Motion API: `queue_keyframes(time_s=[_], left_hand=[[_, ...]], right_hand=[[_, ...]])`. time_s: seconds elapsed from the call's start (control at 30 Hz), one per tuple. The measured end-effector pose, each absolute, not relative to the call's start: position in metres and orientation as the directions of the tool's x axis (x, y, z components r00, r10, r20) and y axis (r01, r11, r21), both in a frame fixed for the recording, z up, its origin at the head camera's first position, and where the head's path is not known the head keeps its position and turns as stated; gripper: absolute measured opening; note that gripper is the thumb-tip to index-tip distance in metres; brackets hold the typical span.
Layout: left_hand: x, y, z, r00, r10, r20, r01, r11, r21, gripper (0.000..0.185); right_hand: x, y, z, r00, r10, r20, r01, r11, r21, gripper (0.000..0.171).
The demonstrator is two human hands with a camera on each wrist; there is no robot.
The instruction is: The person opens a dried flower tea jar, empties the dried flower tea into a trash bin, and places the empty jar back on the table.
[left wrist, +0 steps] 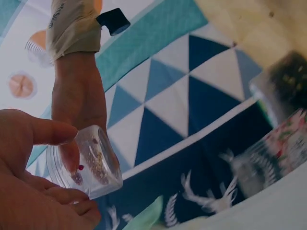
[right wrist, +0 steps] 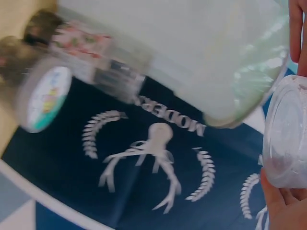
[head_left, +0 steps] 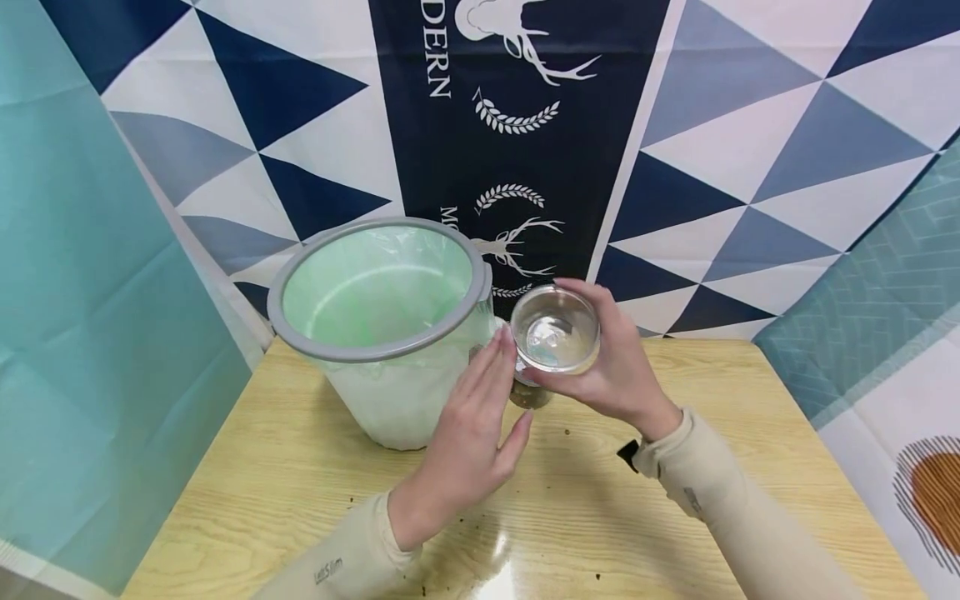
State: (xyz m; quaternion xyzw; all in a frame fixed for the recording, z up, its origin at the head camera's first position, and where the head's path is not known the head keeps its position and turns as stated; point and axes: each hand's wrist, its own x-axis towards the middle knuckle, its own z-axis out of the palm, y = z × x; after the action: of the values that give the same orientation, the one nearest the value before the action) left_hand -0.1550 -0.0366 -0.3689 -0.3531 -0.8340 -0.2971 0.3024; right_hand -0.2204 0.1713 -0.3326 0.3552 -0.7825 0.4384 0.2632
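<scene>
My right hand grips a clear round jar between thumb and fingers, raised over the table beside a bin. The jar is tilted, so its round opening faces the head camera. Small brownish bits and one red speck cling inside it in the left wrist view. My left hand is held with its fingers straight and together, fingertips right at the jar's left side, and its thumb stands apart. In the right wrist view the jar shows at the right edge, with fingers above and below it.
A pale green bin with a grey rim and a clear liner stands left of the hands. Behind them are a jar of dark contents with a printed lid and a floral-patterned pack. Dark crumbs dot the wooden table; patterned cloth hangs behind.
</scene>
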Motion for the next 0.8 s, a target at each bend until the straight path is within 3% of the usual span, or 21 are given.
queue_keyframes(time_s=[0.3,0.53,0.8], left_hand=[[-0.163,-0.027,-0.375,-0.585,0.466,0.664,0.787,0.522,0.328,0.09],[-0.188,-0.003,-0.386,-0.713,0.498,0.494,0.701,0.504,0.504,0.092],[-0.218,0.035,-0.396,-0.78,0.536,0.322,0.601,0.502,0.622,0.093]], right_hand=[[-0.212,0.193,-0.346,-0.651,-0.285,0.703,-0.734,0.471,-0.489,0.108],[-0.22,0.216,-0.359,-0.763,-0.194,0.616,-0.594,0.586,-0.551,0.101],[-0.239,0.245,-0.375,-0.785,-0.091,0.612,-0.5,0.676,-0.542,0.097]])
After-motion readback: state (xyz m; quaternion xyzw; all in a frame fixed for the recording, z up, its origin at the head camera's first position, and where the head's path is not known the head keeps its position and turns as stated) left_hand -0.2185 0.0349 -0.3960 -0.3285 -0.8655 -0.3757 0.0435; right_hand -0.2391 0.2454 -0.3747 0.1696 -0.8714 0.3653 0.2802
